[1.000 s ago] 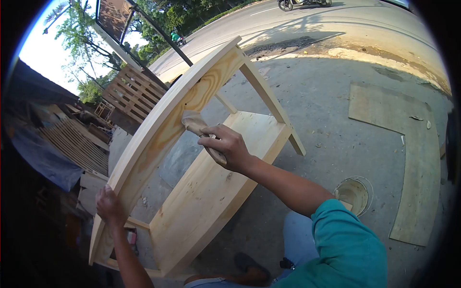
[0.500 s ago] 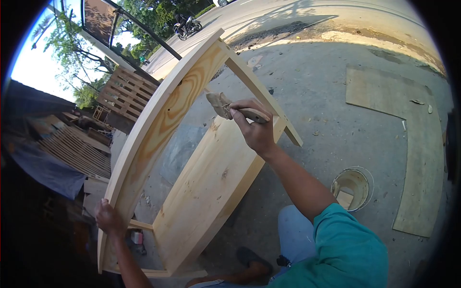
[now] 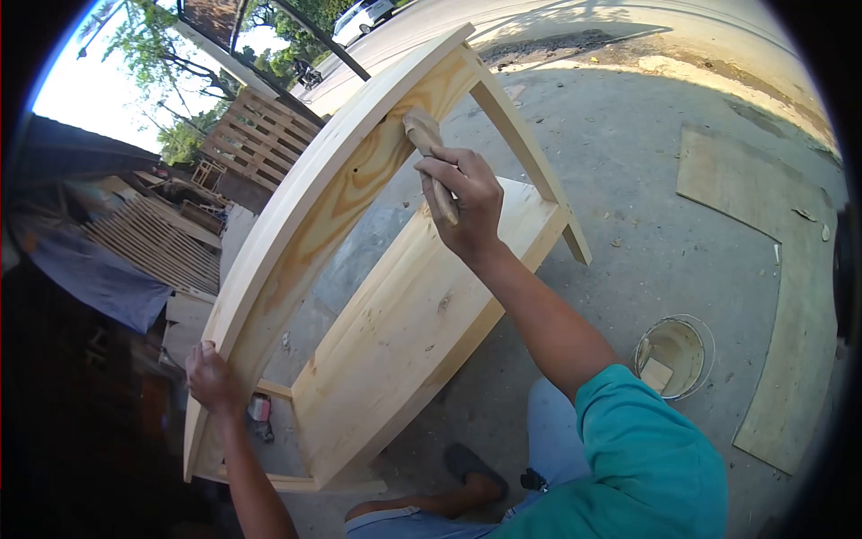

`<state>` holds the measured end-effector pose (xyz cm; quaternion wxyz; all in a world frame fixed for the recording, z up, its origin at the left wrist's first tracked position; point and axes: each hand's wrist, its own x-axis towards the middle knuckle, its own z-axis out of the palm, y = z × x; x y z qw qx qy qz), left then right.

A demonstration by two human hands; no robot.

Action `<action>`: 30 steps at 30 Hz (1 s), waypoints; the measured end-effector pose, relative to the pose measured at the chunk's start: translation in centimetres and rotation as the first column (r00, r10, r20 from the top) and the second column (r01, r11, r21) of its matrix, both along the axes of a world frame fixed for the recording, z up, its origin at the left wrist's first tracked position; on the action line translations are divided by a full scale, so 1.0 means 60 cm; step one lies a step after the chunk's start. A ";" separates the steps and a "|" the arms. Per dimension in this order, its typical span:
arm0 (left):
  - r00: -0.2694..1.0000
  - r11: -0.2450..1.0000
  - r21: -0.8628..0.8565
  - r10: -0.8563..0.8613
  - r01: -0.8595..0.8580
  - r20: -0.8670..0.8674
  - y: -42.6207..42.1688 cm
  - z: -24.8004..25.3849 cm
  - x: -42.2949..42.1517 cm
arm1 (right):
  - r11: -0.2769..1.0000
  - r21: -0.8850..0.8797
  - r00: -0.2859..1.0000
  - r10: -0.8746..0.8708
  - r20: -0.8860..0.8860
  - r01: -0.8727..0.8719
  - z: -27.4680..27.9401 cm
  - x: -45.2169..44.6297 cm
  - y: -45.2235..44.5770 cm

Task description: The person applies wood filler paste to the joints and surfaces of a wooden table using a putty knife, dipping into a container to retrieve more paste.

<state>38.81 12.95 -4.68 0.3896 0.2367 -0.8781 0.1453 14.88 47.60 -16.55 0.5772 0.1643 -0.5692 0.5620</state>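
Note:
A pale wooden furniture frame [image 3: 395,359] stands tilted in view, with a long upper board and a wide lower board. My left hand [image 3: 214,377] is closed round the edge of the upper board near its lower left end. In my right hand [image 3: 464,199] is the wooden handle of a brush [image 3: 422,128]. The brush head lies against the grained inner face of the upper board [image 3: 359,166], near its far end. A dark knot or hole shows in that face, left of the brush.
A bucket [image 3: 673,357] with a pale block in it stands on the concrete at right. Beyond it lies an L-shaped plywood sheet [image 3: 763,198]. Pallets [image 3: 260,135] and a blue tarp [image 3: 108,278] are at left. A white car and a motorcycle are on the road.
The brush has gone from above the gap between the boards back to the upper board's face, nearer its far end than at first. My left hand keeps its hold.

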 end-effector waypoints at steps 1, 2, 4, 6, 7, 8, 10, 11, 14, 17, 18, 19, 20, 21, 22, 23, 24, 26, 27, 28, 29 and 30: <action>1.000 1.000 -0.006 -0.025 0.025 0.002 -0.005 -0.002 0.001 | 0.993 0.056 0.995 0.099 0.002 -0.099 -0.002 0.047 -0.031; 0.999 0.999 -0.012 -0.051 0.051 0.004 -0.008 -0.001 0.001 | 0.979 0.109 0.984 0.175 -0.022 -0.172 0.000 0.097 -0.062; 1.000 1.000 0.020 -0.023 0.023 0.000 0.001 0.005 0.001 | 0.898 0.302 0.941 0.339 -0.012 -0.320 -0.008 0.187 -0.129; 1.000 0.999 0.047 -0.023 0.023 -0.002 0.006 0.011 -0.004 | 0.777 0.411 0.848 0.530 -0.021 -0.476 -0.017 0.248 -0.191; 0.999 0.998 0.058 -0.032 0.033 -0.005 0.004 0.015 -0.005 | 0.741 0.408 0.805 0.593 -0.023 -0.534 -0.012 0.264 -0.206; 0.999 0.997 0.071 -0.041 0.041 -0.009 0.002 0.016 -0.005 | 0.697 0.375 0.744 0.667 -0.027 -0.611 -0.006 0.261 -0.204; 1.000 0.996 0.090 -0.017 0.015 0.014 -0.002 0.019 -0.002 | 0.671 0.251 0.686 0.727 -0.035 -0.698 0.011 0.221 -0.182; 1.000 0.996 0.093 -0.013 0.012 0.016 -0.004 0.020 -0.002 | 0.694 0.159 0.698 0.715 -0.035 -0.703 0.018 0.184 -0.159; 1.000 0.994 0.108 -0.012 0.009 0.025 -0.006 0.022 -0.004 | 0.690 -0.253 0.700 0.711 0.063 -0.678 0.022 0.072 -0.069; 0.998 0.989 0.147 0.013 -0.021 0.057 -0.007 0.030 -0.009 | 0.916 -0.179 0.927 0.372 0.046 -0.359 0.025 0.011 -0.007; 0.998 0.989 0.148 0.013 -0.021 0.054 -0.007 0.029 -0.011 | 0.960 -0.055 0.961 0.275 0.023 -0.274 0.026 0.019 -0.020; 0.999 0.989 0.148 0.014 -0.020 0.044 -0.007 0.029 -0.013 | 0.982 0.065 0.983 0.180 -0.023 -0.178 0.026 0.030 -0.035; 0.999 0.989 0.145 0.014 -0.019 0.034 -0.013 0.031 -0.014 | 0.982 0.176 0.993 0.086 -0.085 -0.070 0.024 0.045 -0.049; 0.999 0.986 0.164 -0.022 0.016 0.037 -0.026 0.031 -0.014 | 0.940 0.307 0.984 0.170 -0.052 -0.146 0.021 0.082 -0.085; 0.997 0.982 0.182 -0.060 0.052 0.040 -0.041 0.030 -0.015 | 0.890 0.419 0.954 0.262 -0.146 -0.180 0.026 0.118 -0.121; 0.994 0.976 0.198 -0.102 0.092 0.042 -0.052 0.032 -0.015 | 0.823 0.523 0.920 0.353 -0.169 -0.220 0.020 0.150 -0.164; 0.992 0.971 0.214 -0.119 0.105 0.050 -0.051 0.035 -0.012 | 0.740 0.624 0.873 0.452 -0.185 -0.251 0.017 0.185 -0.203; 0.991 0.952 0.284 -0.132 0.117 0.033 -0.048 0.043 -0.009 | 0.638 0.734 0.778 0.575 -0.254 -0.232 0.023 0.235 -0.267; 0.990 0.940 0.316 -0.141 0.126 0.026 -0.051 0.047 -0.009 | 0.638 0.744 0.786 0.558 -0.267 -0.200 0.032 0.234 -0.269; 0.988 0.955 0.274 -0.138 0.112 0.076 -0.059 0.050 -0.009 | 0.636 0.753 0.794 0.541 -0.279 -0.168 0.047 0.222 -0.264; 0.983 0.967 0.232 -0.134 0.102 0.126 -0.067 0.049 -0.010 | 0.633 0.762 0.802 0.521 -0.293 -0.133 0.066 0.206 -0.254; 0.976 0.977 0.192 -0.130 0.096 0.173 -0.075 0.047 -0.012 | 0.624 0.765 0.804 0.530 -0.268 -0.157 0.081 0.172 -0.224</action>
